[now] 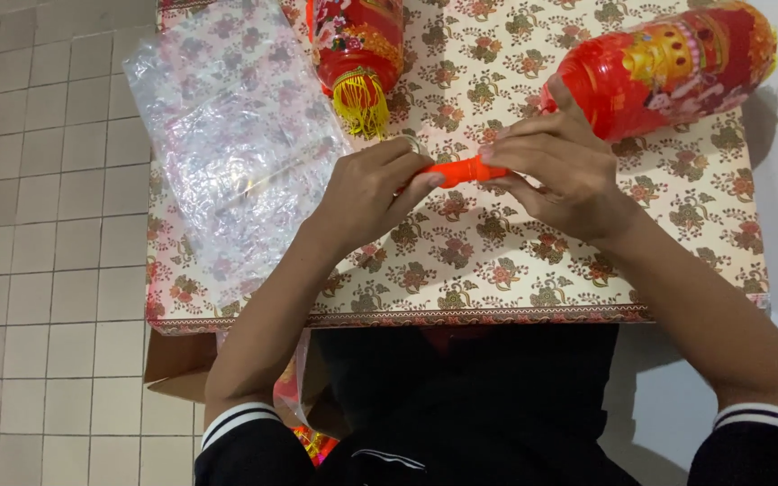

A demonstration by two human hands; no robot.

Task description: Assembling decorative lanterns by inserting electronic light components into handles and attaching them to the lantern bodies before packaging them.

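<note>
Two bare hands meet at the centre of the frame over a small table spread with a floral-patterned cloth (497, 270). At the bottom edge, nearest the camera, dark sleeves with white-striped cuffs (236, 418) frame the person's lap, and a brown cardboard box (173, 364) sits on the pale tiled floor (47, 270) at lower left.

Above that, the left hand (366, 193) curls shut around one end of a short orange plastic rod (461, 170), while the right hand (556, 166) pinches the other end between thumb and fingertips. Held level just above the cloth, the rod shows only its middle stretch between the two grips. Whether it is a single piece or two parts being joined cannot be told.

Farther up, a red and gold paper lantern (668, 67) lies on its side at upper right, just behind the right hand's knuckles. A second red lantern with a yellow tassel (357, 49) rests at top centre. A crinkled clear plastic bag (236, 144) covers the upper left of the table, its edge overhanging the floor.

Judging from the layout, the risks are modest: twisting or bending the thin rod too hard could snap it, a backward jolt of the right hand could dent the delicate lantern behind it, and a brushing elbow could slide the loose bag off the table's edge.
</note>
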